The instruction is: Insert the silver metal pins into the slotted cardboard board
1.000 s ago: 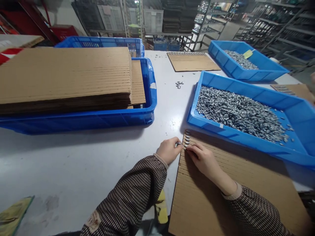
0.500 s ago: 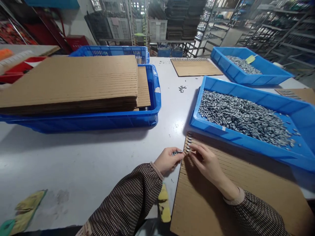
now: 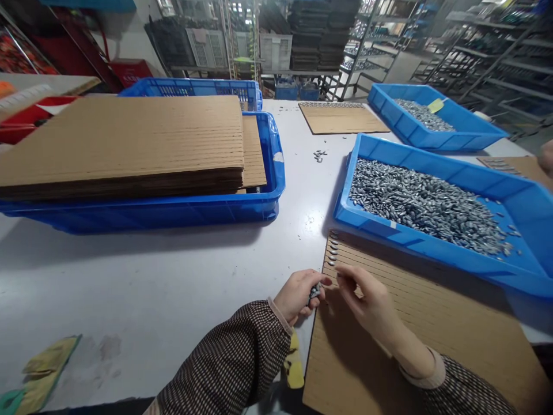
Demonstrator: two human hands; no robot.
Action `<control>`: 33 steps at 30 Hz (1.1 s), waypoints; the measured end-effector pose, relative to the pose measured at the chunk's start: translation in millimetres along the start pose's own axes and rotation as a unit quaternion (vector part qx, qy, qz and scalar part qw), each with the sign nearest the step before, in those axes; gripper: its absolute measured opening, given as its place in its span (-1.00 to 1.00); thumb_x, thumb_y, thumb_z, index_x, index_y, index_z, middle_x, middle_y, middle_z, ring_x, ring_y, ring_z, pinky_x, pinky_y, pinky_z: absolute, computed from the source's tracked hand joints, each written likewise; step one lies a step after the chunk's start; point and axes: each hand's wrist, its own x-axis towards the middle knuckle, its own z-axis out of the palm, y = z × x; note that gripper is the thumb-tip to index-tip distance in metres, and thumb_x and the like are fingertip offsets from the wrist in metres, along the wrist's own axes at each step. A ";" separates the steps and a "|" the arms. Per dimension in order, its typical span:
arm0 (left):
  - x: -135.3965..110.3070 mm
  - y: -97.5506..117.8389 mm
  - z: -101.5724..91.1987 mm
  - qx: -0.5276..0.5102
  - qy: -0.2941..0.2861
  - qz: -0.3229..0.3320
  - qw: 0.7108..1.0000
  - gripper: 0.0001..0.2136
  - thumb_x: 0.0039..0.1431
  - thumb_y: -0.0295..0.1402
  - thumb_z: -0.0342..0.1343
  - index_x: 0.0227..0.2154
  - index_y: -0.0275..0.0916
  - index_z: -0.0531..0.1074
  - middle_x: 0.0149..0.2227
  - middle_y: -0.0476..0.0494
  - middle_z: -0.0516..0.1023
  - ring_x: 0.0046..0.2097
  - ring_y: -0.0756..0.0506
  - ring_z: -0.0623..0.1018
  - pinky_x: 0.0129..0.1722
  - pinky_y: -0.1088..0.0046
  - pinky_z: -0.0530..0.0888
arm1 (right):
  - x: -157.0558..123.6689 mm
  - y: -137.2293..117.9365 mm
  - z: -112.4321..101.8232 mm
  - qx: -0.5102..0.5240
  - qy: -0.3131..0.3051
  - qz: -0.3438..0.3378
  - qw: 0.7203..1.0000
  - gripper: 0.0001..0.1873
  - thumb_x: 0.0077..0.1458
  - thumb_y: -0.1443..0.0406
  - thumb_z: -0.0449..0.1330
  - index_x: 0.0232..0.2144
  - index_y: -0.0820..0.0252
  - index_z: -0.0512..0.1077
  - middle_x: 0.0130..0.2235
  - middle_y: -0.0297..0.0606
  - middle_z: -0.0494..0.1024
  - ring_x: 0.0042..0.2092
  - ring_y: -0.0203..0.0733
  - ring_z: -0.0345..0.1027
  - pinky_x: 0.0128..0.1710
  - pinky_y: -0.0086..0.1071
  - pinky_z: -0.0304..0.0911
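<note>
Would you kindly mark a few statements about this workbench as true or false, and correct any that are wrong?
1. The right hand is over the cardboard sheet, close to a short row of metal pieces. True.
2. That row lies along the sheet's right edge. False: it lies along the left edge, towards the far end.
3. The left hand holds several small grey pieces. True.
4. The nearer blue tray, with a large heap of pieces, stands to the right of the cardboard stack. True.
5. The cardboard stack lies on the floor. False: it rises above the rim of a blue bin on the table.
</note>
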 end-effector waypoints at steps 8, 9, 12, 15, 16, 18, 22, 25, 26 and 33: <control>4.0 -12.6 2.8 0.014 0.039 0.024 0.999 -0.71 0.08 -0.11 0.13 -0.28 -0.20 0.30 -0.53 0.08 0.38 -0.66 0.13 0.20 -0.74 0.65 0.00 | -9.5 20.9 -3.3 0.071 -0.010 0.180 0.981 -0.76 0.18 0.11 0.18 -0.32 0.15 0.50 -0.37 -0.24 0.59 -0.37 -0.18 0.44 -0.35 -0.38 0.33; 3.9 -13.1 3.3 0.008 0.045 0.028 0.999 -0.71 0.08 -0.10 0.14 -0.30 -0.20 0.29 -0.53 0.08 0.38 -0.66 0.13 0.20 -0.74 0.65 0.00 | -8.2 21.5 0.6 0.073 -0.008 0.186 0.980 -0.75 0.18 0.10 0.18 -0.33 0.15 0.51 -0.37 -0.24 0.59 -0.37 -0.18 0.44 -0.35 -0.37 0.33; 2.3 -11.6 4.8 -0.024 0.064 0.030 0.997 -0.71 0.08 -0.09 0.13 -0.31 -0.20 0.29 -0.51 0.07 0.39 -0.65 0.14 0.21 -0.73 0.66 -0.01 | -2.2 21.2 13.9 0.066 0.011 0.181 0.981 -0.75 0.18 0.11 0.17 -0.35 0.16 0.51 -0.36 -0.24 0.59 -0.36 -0.17 0.44 -0.33 -0.34 0.33; -0.1 -7.9 6.1 -0.063 0.074 0.022 0.995 -0.76 0.11 -0.14 0.09 -0.30 -0.21 0.31 -0.50 0.06 0.37 -0.64 0.14 0.21 -0.72 0.65 -0.04 | 2.2 21.9 24.5 0.039 0.030 0.162 0.986 -0.76 0.19 0.13 0.16 -0.34 0.16 0.51 -0.35 -0.23 0.60 -0.36 -0.17 0.45 -0.32 -0.32 0.33; -0.9 -6.6 6.4 -0.072 0.075 0.020 0.994 -0.78 0.11 -0.17 0.08 -0.30 -0.21 0.31 -0.50 0.05 0.37 -0.64 0.14 0.21 -0.71 0.65 -0.05 | 2.6 22.9 26.8 0.026 0.032 0.149 0.988 -0.76 0.19 0.14 0.16 -0.34 0.17 0.50 -0.35 -0.23 0.59 -0.36 -0.17 0.44 -0.32 -0.33 0.32; -2.6 -4.5 6.8 -0.084 0.077 0.016 0.993 -0.82 0.11 -0.22 0.06 -0.30 -0.21 0.32 -0.50 0.05 0.37 -0.63 0.13 0.22 -0.71 0.65 -0.06 | 2.0 25.9 29.3 -0.004 0.030 0.114 0.993 -0.78 0.21 0.17 0.15 -0.34 0.17 0.49 -0.36 -0.24 0.57 -0.35 -0.18 0.43 -0.33 -0.34 0.31; -4.5 -1.9 6.4 -0.101 0.091 0.013 0.991 -0.85 0.06 -0.37 0.02 -0.27 -0.21 0.33 -0.50 0.04 0.37 -0.61 0.12 0.23 -0.71 0.64 -0.05 | -3.1 32.0 27.3 -0.075 0.029 0.037 0.996 -0.81 0.26 0.24 0.11 -0.33 0.16 0.48 -0.35 -0.24 0.54 -0.34 -0.21 0.41 -0.31 -0.36 0.30; -4.0 -1.8 6.1 -0.113 0.103 0.010 0.988 -0.81 0.02 -0.43 0.00 -0.25 -0.22 0.33 -0.49 0.03 0.38 -0.61 0.12 0.24 -0.71 0.64 -0.04 | -7.3 34.2 23.3 -0.110 0.011 -0.009 0.994 -0.82 0.28 0.29 0.08 -0.25 0.16 0.49 -0.32 -0.23 0.53 -0.33 -0.22 0.41 -0.32 -0.38 0.30; -3.6 -2.1 6.2 -0.113 0.106 0.010 0.988 -0.81 0.03 -0.42 0.00 -0.24 -0.23 0.34 -0.49 0.02 0.39 -0.61 0.12 0.23 -0.71 0.64 -0.04 | -8.2 34.6 22.3 -0.123 0.002 -0.018 0.992 -0.81 0.29 0.30 0.07 -0.22 0.15 0.49 -0.31 -0.22 0.53 -0.32 -0.23 0.41 -0.32 -0.39 0.30; -1.9 -5.1 5.8 -0.093 0.102 0.037 0.990 -0.75 0.10 -0.25 0.13 -0.18 -0.25 0.37 -0.46 0.01 0.42 -0.59 0.12 0.26 -0.72 0.67 0.00 | -5.4 33.2 25.2 -0.174 0.009 -0.014 0.985 -0.80 0.28 0.30 0.07 -0.31 0.19 0.47 -0.36 -0.24 0.51 -0.36 -0.25 0.39 -0.36 -0.42 0.24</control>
